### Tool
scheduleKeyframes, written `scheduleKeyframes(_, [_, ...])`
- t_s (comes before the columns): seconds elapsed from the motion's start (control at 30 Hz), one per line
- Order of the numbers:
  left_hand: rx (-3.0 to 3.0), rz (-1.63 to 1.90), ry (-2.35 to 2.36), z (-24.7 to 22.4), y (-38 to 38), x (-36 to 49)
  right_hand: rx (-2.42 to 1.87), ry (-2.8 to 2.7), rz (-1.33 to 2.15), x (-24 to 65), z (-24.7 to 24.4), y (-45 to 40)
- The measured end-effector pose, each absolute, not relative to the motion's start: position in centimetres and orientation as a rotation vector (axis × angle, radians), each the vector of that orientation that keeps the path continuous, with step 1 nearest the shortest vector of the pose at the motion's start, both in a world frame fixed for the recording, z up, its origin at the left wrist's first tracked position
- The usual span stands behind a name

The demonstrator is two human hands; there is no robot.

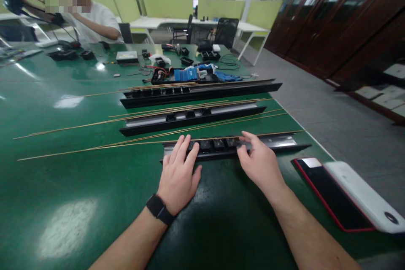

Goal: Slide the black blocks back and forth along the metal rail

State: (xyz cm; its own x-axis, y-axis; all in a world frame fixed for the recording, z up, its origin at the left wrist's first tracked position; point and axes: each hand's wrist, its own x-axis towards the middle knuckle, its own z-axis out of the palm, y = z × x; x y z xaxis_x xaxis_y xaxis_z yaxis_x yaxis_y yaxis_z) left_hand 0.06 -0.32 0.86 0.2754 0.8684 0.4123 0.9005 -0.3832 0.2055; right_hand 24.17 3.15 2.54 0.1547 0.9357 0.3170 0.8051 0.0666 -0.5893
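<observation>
In front of me a long black channel strip [284,148] with a shiny inner face lies on the green table. Several small black blocks [219,144] sit in a row in its trough, and a thin brass-coloured rod [148,142] runs along its back edge. My left hand [179,173], wearing a black watch, rests over the left end, fingers spread on the strip and leftmost block. My right hand [261,162] has its thumb and index finger at the rightmost block [232,141], curled around its end; the other fingers are partly hidden.
Behind lie a second channel strip [190,120] and a third [202,94], with blocks and thin rods. A black tray [171,76] holds blue items. A red-edged phone [332,194] and a white device [363,196] lie at right. Another person [101,23] sits far left.
</observation>
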Motion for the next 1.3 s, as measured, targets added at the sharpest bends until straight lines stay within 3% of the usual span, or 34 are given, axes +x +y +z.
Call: scheduleKeyframes(1.3, [-2.445, -0.710, -1.701, 0.80, -0.35, 0.05, -1.730, -1.731, 0.312, 23.49, 2.77, 2.73])
